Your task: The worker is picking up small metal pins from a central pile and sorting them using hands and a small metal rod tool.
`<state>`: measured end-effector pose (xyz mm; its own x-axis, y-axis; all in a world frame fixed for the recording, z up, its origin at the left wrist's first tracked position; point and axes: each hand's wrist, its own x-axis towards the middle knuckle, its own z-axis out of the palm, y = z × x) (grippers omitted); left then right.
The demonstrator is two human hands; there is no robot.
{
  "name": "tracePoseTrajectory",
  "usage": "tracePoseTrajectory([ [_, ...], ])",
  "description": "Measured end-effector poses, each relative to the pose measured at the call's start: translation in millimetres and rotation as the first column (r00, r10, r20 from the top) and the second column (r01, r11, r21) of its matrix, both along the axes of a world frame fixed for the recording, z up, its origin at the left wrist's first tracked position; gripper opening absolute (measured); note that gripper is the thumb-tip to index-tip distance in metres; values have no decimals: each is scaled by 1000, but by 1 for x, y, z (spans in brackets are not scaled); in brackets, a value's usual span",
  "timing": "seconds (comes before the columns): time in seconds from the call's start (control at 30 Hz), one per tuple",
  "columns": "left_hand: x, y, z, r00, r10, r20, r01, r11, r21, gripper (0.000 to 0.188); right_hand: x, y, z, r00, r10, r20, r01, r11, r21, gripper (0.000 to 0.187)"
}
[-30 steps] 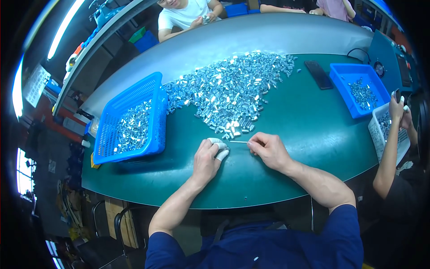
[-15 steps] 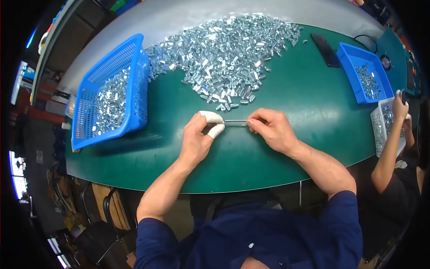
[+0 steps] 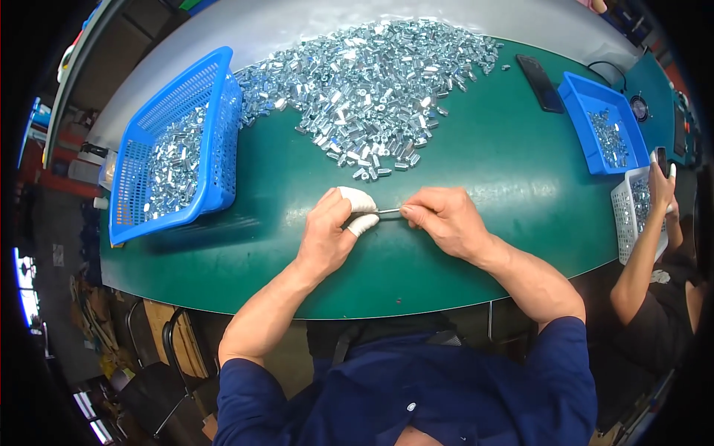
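Between my hands runs a thin metal rod, roughly level above the green table. My right hand pinches its right end between thumb and fingertips. White coverings wrap the thumb and forefinger of my left hand, which is closed in a pinch where the rod's left end meets the fingertips. Whatever else those fingers hold is hidden. Just beyond my hands spreads a large heap of small shiny metal nuts, long and hollow where their ends show.
At the left stands a blue perforated basket with similar metal pieces inside. A black phone lies far right, beside a blue tray and a white basket, both holding metal pieces. A co-worker's hand grips a dark device there.
My right hand has come slightly left, closer to my left hand, and less of the rod shows between them. The whole view has shifted slightly.
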<state>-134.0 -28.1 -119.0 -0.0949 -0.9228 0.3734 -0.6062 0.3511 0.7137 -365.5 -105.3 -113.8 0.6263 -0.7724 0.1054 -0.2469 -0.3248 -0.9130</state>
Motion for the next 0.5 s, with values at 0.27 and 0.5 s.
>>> tracePoseTrajectory([
  [0.27, -5, 0, 0, 999, -51, 12, 51, 996, -67, 22, 7, 6, -4, 998, 66, -24, -68, 996, -61, 28],
  [0.5, -6, 3, -1, 994, -34, -104, 40, 998, 55, 21, 5, 9, -3, 1000, -13, 25, 15, 996, -91, 15],
])
